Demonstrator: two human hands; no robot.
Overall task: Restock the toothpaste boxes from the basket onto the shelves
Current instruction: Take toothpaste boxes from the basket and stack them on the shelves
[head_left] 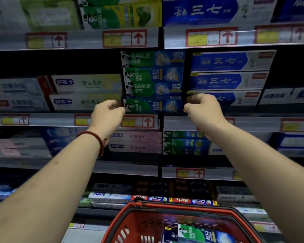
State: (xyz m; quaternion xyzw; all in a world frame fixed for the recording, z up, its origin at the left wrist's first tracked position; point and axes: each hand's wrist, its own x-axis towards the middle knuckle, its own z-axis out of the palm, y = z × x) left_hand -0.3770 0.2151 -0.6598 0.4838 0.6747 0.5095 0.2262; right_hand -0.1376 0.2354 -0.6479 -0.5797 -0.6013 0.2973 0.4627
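Note:
A stack of green and blue Darlie toothpaste boxes [153, 81] stands on the middle shelf [60, 119]. My left hand [107, 113] is at the left end of the bottom Darlie box [153, 106], fingers curled by its edge. My right hand [203, 106] is at that box's right end, fingers curled against it. Whether the hands grip the box or only touch its ends I cannot tell. Below, a red basket [130, 218] holds another Darlie box [200, 233] and a dark blue box [170, 235].
Blue and white boxes [226, 80] are stacked right of the Darlie stack. White boxes [86, 92] lie to its left, with a dark gap above them. More toothpaste fills the shelves above and below. Price tags line the shelf edges.

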